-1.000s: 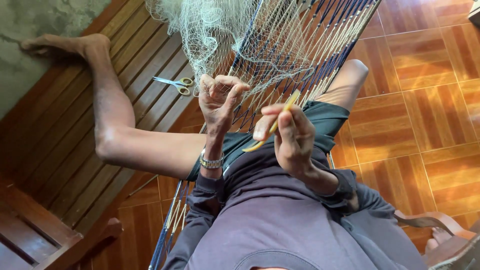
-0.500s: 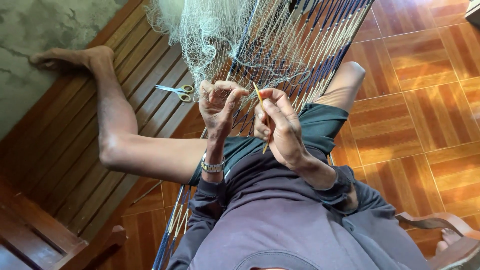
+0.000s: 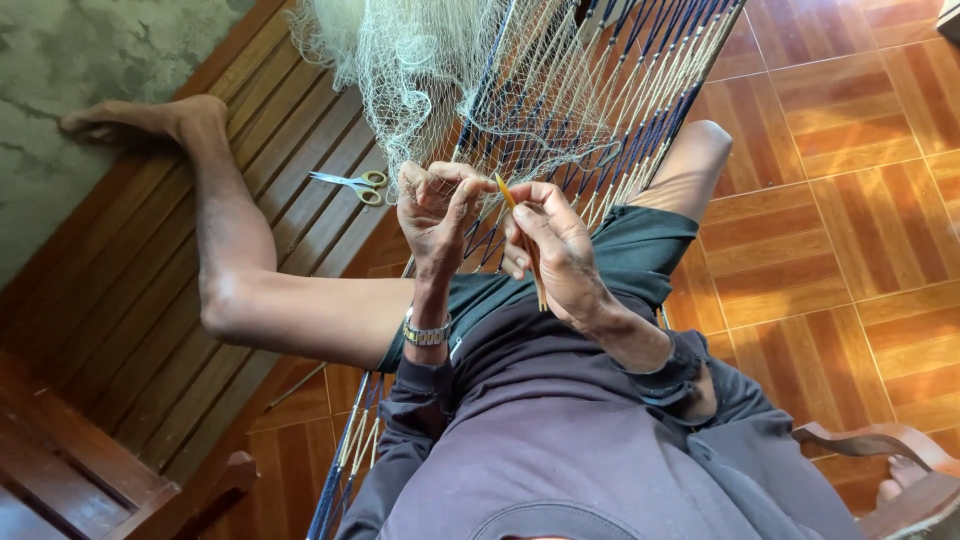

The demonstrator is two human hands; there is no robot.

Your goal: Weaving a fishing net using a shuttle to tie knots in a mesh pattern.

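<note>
A yellow netting needle (image 3: 524, 240) is being gripped in the closed right hand (image 3: 560, 255), its tip protruding above the fingers. White fishing net (image 3: 420, 80) is being pinched by the left hand (image 3: 435, 210), just beside.

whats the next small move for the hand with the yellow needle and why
Probably push the yellow netting needle forward through the mesh that the left hand pinches. The right hand holds the needle with its tip right beside the left fingers, at the edge of the fine white net.
</note>
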